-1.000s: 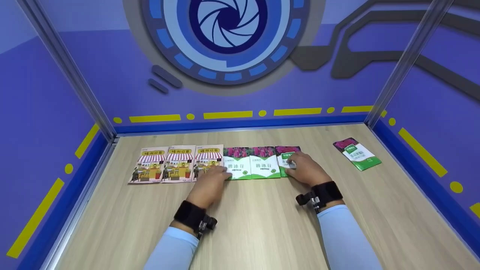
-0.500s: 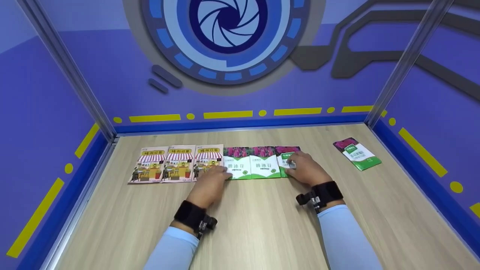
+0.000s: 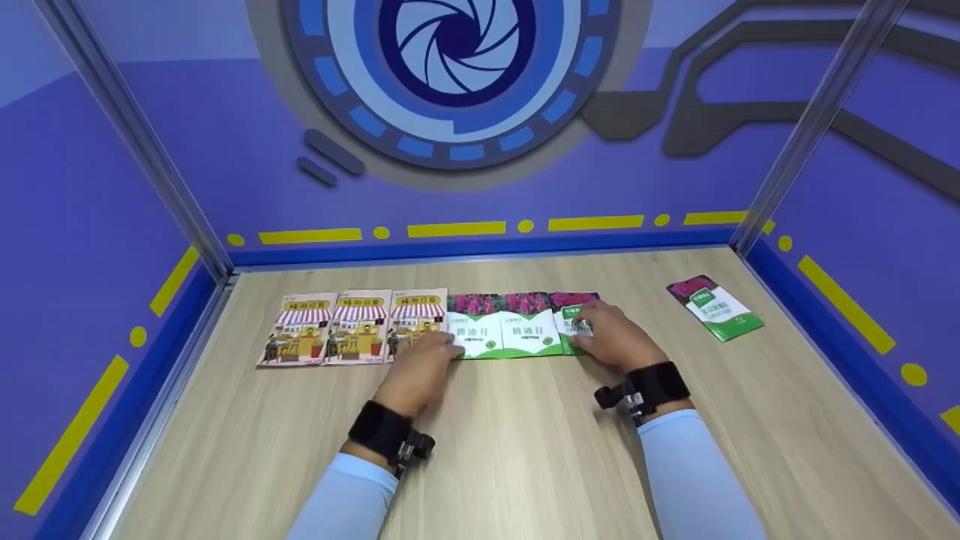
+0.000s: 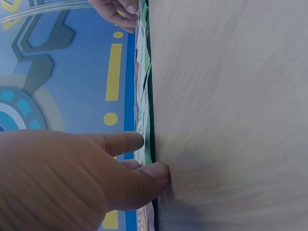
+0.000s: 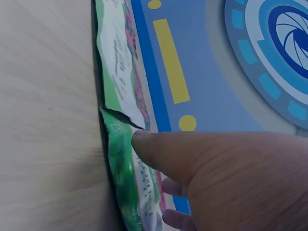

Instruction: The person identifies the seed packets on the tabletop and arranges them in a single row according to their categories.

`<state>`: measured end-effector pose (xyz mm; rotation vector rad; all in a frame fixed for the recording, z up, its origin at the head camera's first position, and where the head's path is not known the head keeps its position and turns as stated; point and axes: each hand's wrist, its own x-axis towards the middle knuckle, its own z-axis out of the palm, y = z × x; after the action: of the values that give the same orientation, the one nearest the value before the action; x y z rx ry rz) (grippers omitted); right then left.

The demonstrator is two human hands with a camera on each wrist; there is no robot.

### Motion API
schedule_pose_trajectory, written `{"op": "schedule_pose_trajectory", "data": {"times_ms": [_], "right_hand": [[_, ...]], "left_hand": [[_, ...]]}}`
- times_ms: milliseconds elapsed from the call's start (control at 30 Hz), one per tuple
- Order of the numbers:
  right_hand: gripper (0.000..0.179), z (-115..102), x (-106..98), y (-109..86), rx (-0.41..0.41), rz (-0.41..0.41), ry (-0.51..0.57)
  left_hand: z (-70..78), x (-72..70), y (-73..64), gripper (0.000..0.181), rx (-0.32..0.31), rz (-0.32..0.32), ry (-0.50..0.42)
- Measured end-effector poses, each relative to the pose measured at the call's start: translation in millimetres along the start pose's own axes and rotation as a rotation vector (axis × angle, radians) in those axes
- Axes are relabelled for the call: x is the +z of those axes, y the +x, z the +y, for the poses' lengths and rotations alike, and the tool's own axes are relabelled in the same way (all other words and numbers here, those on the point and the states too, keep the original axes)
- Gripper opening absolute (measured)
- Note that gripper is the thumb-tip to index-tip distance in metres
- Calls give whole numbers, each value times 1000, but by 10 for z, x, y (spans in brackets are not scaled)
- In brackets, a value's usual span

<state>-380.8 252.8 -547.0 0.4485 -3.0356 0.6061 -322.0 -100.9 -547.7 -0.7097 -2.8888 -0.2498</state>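
Six flat packets lie in a row; three pale ones (image 3: pixel 296 330) show a shop with a striped awning. Beside them come two green-and-white seed packets (image 3: pixel 478 322) (image 3: pixel 529 334) with pink flowers, then another seed packet (image 3: pixel 568 300) with a magenta top. My left hand (image 3: pixel 421 371) rests over the seam between the pale and green packets, thumb and index finger fairly straight in the left wrist view. My right hand (image 3: pixel 619 337) touches the row's rightmost seed packet and covers its right part. In the right wrist view its thumb (image 5: pixel 159 149) lies on that packet.
A lone seed packet (image 3: pixel 715 307) lies tilted at the far right of the wooden table (image 3: pixel 510 465). Blue printed walls (image 3: pixel 480 202) with metal corner posts (image 3: pixel 817 127) enclose the table at the back and sides.
The right hand and the seed packet under it have shifted very slightly left, toward the neighbouring packet. The left hand stays in place.
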Motion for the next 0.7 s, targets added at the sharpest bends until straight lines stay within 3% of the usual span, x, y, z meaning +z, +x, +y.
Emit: {"op": "schedule_pose_trajectory", "data": {"times_ms": [133,367,567,700], "right_hand": [[42,139,-124,-42,59,36,25],[43,596,-366,-243,214,129,58],[47,960,-437,-393,292,186,32],[57,1102,-456,-490,392,155,2]], "left_hand": [[18,-7,6,44,-3,-5,-14],[13,-28,-7,41,1,0,-36],[8,-33,-16,41,9,8,-43],[9,-21,-20,44,8,-8,-46]]}}
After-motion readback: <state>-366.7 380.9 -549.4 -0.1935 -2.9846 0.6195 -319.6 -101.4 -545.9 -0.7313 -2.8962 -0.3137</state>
